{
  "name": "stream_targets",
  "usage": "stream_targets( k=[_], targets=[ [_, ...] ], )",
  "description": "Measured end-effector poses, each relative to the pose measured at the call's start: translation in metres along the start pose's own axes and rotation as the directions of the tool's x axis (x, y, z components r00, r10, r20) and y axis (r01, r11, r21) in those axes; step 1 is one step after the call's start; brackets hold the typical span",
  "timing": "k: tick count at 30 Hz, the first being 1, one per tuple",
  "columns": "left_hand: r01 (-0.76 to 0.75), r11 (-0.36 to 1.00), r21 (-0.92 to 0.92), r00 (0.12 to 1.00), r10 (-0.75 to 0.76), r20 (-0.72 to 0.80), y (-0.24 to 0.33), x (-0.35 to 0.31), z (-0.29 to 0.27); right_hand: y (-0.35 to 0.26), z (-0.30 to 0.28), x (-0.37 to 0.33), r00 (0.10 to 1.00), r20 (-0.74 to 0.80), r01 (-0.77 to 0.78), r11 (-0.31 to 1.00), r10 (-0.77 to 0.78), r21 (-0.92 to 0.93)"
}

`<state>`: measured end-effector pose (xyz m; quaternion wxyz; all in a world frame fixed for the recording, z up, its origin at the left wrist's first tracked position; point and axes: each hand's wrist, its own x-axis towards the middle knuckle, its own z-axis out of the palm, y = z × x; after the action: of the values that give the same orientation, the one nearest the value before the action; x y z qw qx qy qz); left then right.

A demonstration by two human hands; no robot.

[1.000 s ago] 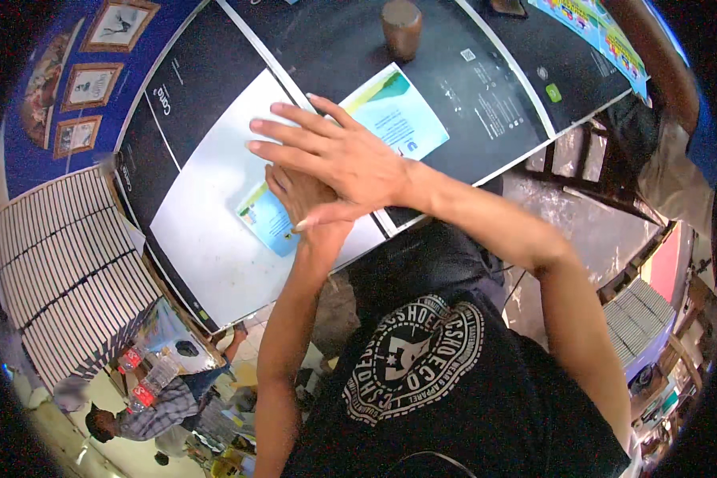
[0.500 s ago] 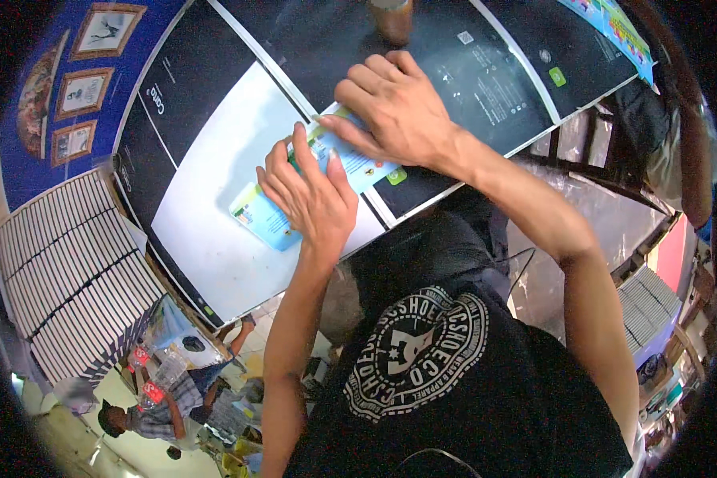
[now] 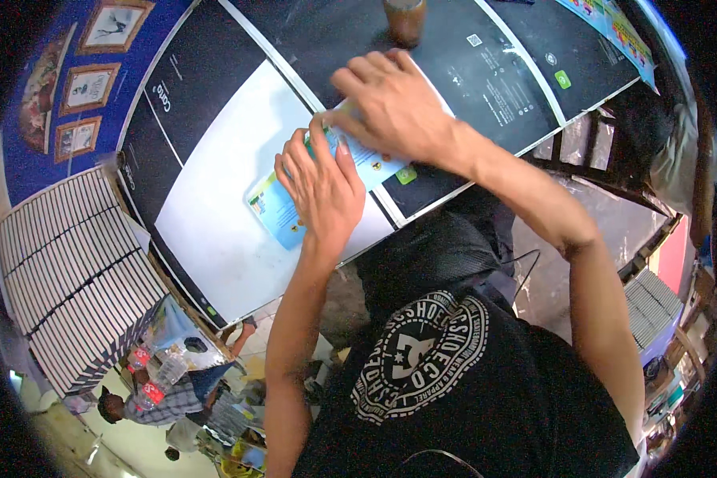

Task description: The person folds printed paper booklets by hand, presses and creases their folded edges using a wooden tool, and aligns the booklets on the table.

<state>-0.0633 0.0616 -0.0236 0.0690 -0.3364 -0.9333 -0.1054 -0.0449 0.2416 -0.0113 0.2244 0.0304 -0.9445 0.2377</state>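
Observation:
A light blue printed booklet or folded sheet point(image 3: 275, 209) lies slantwise on a white sheet on the table. My left hand point(image 3: 322, 183) rests on its middle, fingers spread and flat. My right hand point(image 3: 398, 103) is over its far right end, slightly blurred. Its fingers stretch to the upper left, bent at the knuckles, with the thumb apart and low near the left fingertips. A pale paper edge shows beyond the right hand. What lies under that palm is hidden.
The tabletop is covered with black printed panels point(image 3: 494, 72) divided by white strips. A brown cup-like object point(image 3: 404, 22) stands at the far side. Colourful printed sheets point(image 3: 613, 36) lie far right. Stacked books point(image 3: 80, 271) stand at left, with another person point(image 3: 163, 398) at lower left.
The booklet and both hands appear slightly farther right as the view shifts. My right hand has tilted and blurred, and a pale paper edge now shows beside it.

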Motion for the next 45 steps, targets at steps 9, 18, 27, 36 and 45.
stream_targets(
  k=[9,18,27,36,45],
  targets=[
    [0.33,0.944,0.001,0.943,-0.33,0.047,0.0,0.0,0.044,-0.059,0.022,0.011,0.796,-0.573,0.566,0.577,-0.196,0.589],
    [-0.109,0.991,0.082,0.993,0.112,-0.038,-0.024,-0.019,0.028,-0.044,0.025,0.006,0.941,-0.243,0.319,0.859,-0.236,0.401],
    [-0.014,1.0,0.024,1.0,0.015,-0.019,0.01,0.002,0.003,0.022,0.001,-0.008,0.992,0.122,-0.015,0.992,0.03,-0.123],
    [-0.044,0.998,0.054,0.999,0.046,-0.021,0.008,-0.003,-0.002,0.023,0.003,-0.023,0.999,-0.014,0.031,0.998,-0.031,-0.049],
    [-0.155,0.988,0.022,0.987,0.156,-0.031,-0.03,-0.02,0.012,-0.051,-0.027,0.001,0.962,-0.183,0.268,0.824,-0.202,0.499]
  ],
)
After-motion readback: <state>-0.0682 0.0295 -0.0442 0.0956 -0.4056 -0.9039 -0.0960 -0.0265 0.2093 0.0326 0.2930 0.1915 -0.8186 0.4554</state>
